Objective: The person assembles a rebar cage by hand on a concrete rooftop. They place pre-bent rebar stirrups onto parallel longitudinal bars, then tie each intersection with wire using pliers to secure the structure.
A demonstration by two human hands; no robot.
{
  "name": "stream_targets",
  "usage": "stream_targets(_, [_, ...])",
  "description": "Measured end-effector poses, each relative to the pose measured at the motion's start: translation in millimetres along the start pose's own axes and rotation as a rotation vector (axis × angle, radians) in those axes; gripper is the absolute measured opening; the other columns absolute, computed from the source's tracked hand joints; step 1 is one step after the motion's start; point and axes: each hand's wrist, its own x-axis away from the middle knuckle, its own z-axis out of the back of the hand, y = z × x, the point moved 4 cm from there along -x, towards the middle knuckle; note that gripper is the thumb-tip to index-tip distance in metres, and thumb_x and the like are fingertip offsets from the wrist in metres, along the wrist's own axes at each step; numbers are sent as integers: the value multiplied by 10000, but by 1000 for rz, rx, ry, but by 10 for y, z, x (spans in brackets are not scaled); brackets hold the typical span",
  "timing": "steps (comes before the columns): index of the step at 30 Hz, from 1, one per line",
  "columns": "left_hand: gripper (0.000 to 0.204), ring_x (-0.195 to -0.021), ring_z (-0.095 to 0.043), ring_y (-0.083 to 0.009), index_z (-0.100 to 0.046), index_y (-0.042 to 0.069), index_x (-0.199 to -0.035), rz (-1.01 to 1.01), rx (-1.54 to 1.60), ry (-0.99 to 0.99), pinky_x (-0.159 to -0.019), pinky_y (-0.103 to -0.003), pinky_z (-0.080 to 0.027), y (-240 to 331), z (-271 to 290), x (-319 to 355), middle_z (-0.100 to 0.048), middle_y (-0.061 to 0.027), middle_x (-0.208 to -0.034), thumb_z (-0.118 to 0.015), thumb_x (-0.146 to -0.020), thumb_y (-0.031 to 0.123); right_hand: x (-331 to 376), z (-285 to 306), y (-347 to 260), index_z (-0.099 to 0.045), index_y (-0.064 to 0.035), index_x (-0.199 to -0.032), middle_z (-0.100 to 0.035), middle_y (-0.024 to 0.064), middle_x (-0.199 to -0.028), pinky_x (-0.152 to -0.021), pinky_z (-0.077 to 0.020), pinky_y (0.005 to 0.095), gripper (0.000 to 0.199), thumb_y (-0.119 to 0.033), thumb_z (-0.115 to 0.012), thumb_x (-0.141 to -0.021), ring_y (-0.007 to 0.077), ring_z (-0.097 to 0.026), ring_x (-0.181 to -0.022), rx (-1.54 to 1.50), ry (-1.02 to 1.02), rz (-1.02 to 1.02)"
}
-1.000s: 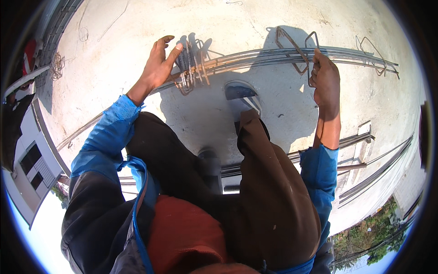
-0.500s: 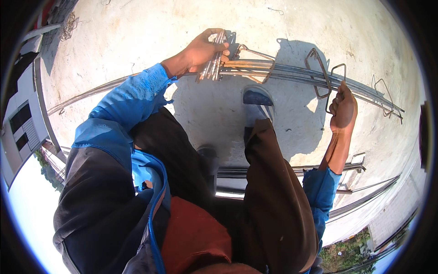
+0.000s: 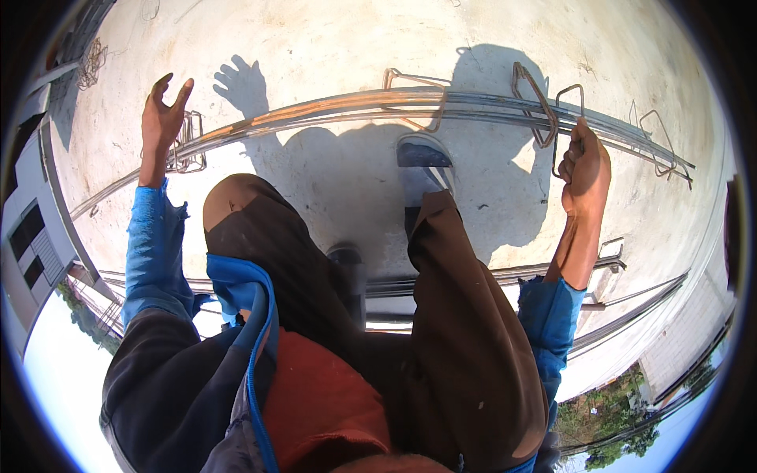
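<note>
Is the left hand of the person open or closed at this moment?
Open. The left hand is raised with its fingers spread apart and holds nothing; the bundle of steel bars lies beside it, untouched.

Under the right hand (image 3: 585, 169) the long bars (image 3: 355, 106) are bare steel — dull grey with rusty orange streaks, faintly shiny where sun hits. The bent stirrup (image 3: 569, 118) it grips is thin, rust-brown wire rod. Beside the left hand (image 3: 162, 118) a stack of stirrups (image 3: 188, 146) looks equally rusty — matt. Beneath both, the concrete slab (image 3: 315, 47) is pale, rough, dusty
</note>
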Motion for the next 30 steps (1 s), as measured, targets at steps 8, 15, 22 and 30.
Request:
stream_targets(8, [1034,-1381,-558,-389,-361,195,-1640,-1109,7,-219,-1153,-536,-491,3425,-960,1072,-530,-179,-1513,-826,-829,637,-42,-19,72,-552,-137,-801,-303,-88,-606,-474,-198,260,312,-280,-603,-1073,48,-239,-511,-9,-6,17])
stream_targets(15, [1087,-1370,-577,-344,-315,193,-1665,-949,-429,-832,-1194,-546,-426,2889,-730,1077,-530,-146,-1529,-925,-796,423,1,-13,30,-535,-144,-805,-299,-95,-622,-481,-180,259,310,-276,-575,-1083,42,-219,-520,8,-18,1])
stream_targets(22, [641,-1275,-631,-354,-697,72,-1341,-880,240,-716,-1054,-516,-522,3465,-289,1012,-714,-221,-1261,-708,-965,591,39,81,20,-558,-151,-804,-299,-104,-596,-481,-192,260,302,-298,-598,-1064,44,-226,-516,-24,6,-4])
stream_targets(30, [551,-949,-700,-298,-766,-11,-1160,-410,616,-954,-792,-453,-533,5291,-1834,1102,-742,-185,-1027,-570,-1077,497,63,-36,-7,-577,-123,-824,-327,-94,-621,-493,-187,261,281,-284,-611,-1052,46,-236,-532,39,17,-29])
